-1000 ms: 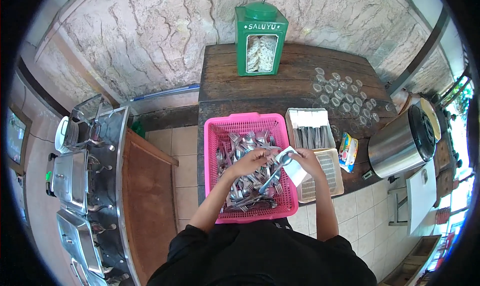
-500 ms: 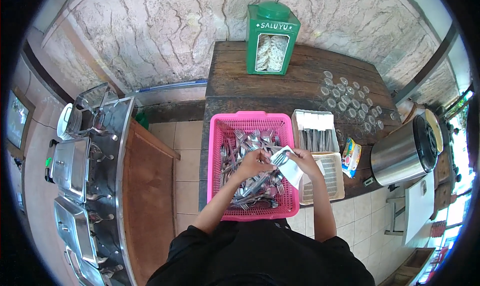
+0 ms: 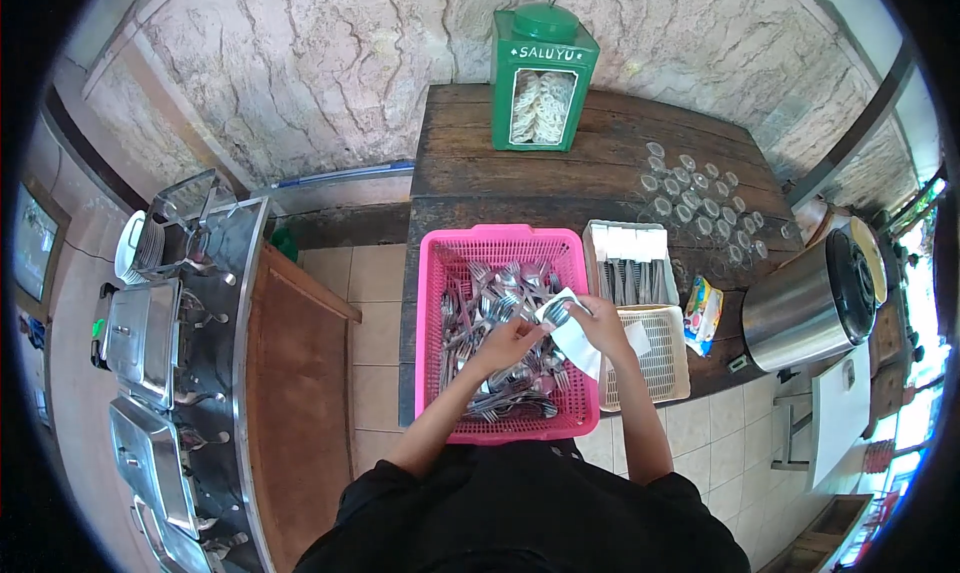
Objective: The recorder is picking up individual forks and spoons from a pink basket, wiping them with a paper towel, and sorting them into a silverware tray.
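Pinching a fork [image 3: 557, 313] against white paper [image 3: 578, 348] with right hand [image 3: 603, 325], just above right side of pink basket [image 3: 430, 323] full of jumbled cutlery [image 3: 515, 403]. Gripping same fork near neck between drawn-together fingertips of left hand [image 3: 508, 345]. Noting on dark wooden bench [image 3: 470, 163], right of basket, cream slotted tray [image 3: 657, 365], then colourful packet [image 3: 703, 318]; toward back, clustered clear glasses [image 3: 703, 210] and green container [image 3: 583, 83].

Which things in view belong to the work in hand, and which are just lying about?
In use:
- Fork, in the left hand
- White sheet, in the right hand
- Pink basket of loose cutlery
- Cutlery tray, probably

Lying about:
- Green canister
- Clear glasses
- Steel urn
- Chafing dishes
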The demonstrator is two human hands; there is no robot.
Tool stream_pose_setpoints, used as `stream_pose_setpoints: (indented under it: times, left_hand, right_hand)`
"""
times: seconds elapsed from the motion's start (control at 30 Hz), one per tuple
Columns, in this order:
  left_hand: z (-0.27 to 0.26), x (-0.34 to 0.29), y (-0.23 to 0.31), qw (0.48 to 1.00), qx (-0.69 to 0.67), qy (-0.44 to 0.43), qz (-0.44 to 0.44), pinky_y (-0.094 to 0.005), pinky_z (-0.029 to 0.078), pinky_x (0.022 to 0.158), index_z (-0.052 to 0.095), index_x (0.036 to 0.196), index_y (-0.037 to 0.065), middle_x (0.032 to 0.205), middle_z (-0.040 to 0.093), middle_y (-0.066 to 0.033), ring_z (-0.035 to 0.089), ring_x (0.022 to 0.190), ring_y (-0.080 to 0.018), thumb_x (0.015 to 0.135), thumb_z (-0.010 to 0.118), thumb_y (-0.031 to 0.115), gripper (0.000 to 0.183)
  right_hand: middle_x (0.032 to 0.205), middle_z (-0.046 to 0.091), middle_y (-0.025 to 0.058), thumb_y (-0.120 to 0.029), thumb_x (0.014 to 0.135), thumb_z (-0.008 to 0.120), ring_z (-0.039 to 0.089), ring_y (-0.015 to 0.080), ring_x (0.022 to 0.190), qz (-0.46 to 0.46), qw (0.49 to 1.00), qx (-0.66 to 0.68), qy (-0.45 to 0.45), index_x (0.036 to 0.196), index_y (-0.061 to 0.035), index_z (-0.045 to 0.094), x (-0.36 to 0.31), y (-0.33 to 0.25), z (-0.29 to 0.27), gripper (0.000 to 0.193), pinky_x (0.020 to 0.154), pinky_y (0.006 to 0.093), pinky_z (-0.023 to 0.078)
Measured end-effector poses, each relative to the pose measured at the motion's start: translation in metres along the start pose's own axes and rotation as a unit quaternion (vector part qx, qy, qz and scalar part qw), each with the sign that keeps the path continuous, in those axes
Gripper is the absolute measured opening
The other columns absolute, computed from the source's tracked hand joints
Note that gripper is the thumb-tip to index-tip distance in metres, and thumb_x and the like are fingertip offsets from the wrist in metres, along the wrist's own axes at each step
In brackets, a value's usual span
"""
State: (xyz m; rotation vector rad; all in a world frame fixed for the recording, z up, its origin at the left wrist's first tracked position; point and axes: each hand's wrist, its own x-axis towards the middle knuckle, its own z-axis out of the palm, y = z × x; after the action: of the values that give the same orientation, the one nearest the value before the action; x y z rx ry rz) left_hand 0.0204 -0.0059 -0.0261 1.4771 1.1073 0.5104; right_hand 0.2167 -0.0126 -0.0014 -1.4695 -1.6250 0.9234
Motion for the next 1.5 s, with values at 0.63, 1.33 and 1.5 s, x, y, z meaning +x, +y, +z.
stream_pose_setpoints:
  times: [0.63,1.33,1.5]
  left_hand:
    - [-0.012,-0.026,-0.008,0.978,-0.171,-0.109,-0.041,-0.0201,0.038,0.050,0.056,0.095,0.002,0.070,0.051,0.0004,0.047,0.056,-0.0076,0.093,0.034,0.038,0.042]
    - [-0.023,-0.028,0.006,0.838,-0.499,-0.152,-0.161,-0.0172,0.033,0.045,0.050,0.095,0.008,0.070,0.048,0.0026,0.045,0.057,-0.0033,0.085,0.056,0.031,0.027]
    - [-0.030,-0.033,0.007,0.937,-0.323,-0.035,-0.129,-0.0179,0.036,0.045,0.054,0.090,0.006,0.067,0.050,0.0034,0.045,0.053,-0.0035,0.078,0.066,0.028,0.027]
  right_hand:
    - [0.084,0.063,0.0064,-0.014,0.079,0.061,0.055,0.0099,0.074,0.013,0.992,0.028,-0.121,0.100,0.0025,0.059,0.005,-0.023,-0.005,0.026,0.067,0.0246,0.044]
    - [0.104,0.059,0.0053,-0.003,0.079,0.057,0.053,0.0108,0.097,0.057,0.910,0.362,-0.195,0.115,-0.0027,0.051,0.006,-0.017,0.020,0.036,0.078,0.0257,0.045]
    - [0.094,0.061,0.0033,-0.016,0.072,0.070,0.055,0.0090,0.084,0.161,0.918,0.202,-0.301,0.108,-0.0009,0.056,0.002,-0.009,0.022,0.041,0.075,0.0245,0.043]
